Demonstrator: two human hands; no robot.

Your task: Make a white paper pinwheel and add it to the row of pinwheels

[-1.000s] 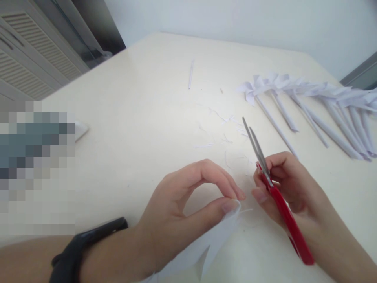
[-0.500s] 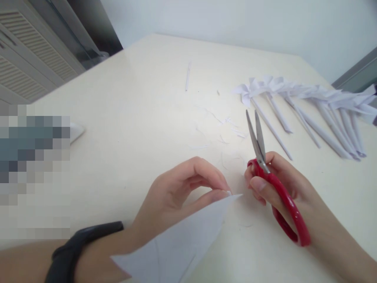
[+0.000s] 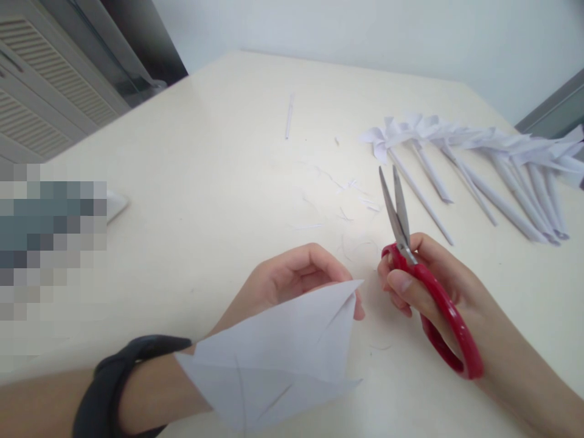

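1. The paper (image 3: 283, 344) hides most of the thumb of the left hand (image 3: 285, 274) and the exact pinch.
2. That hand holds the paper, which spreads towards seven o'clock; one corner points near two.
3. The right hand (image 3: 463, 283) grips scissors (image 3: 435, 295), blades parted, tips towards eleven o'clock, long axis eleven to five.
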